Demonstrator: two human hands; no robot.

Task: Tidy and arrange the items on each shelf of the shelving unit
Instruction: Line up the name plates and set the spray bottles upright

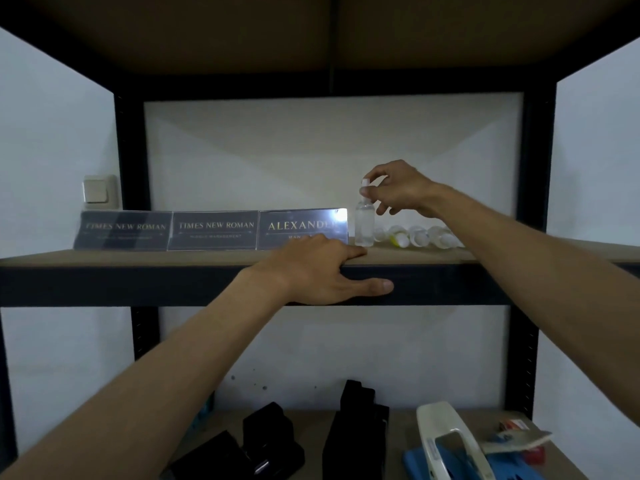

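Observation:
A clear spray bottle [364, 223] stands upright on the upper shelf [207, 258], just right of three dark name plates [214, 230] lined up in a row. My right hand [398, 188] pinches the bottle's white cap from above. Behind and to the right of it, several small clear bottles [419, 235] lie on their sides, one with a yellow part. My left hand [322, 268] rests flat on the shelf's front edge, fingers over the dark rail, partly covering the third plate.
The lower shelf [568, 465] carries black blocky holders [356, 431], a white hole punch [450, 445] on a blue object, and small packets at the right. Dark uprights [535, 168] frame the unit. A wall switch [98, 188] sits at the left.

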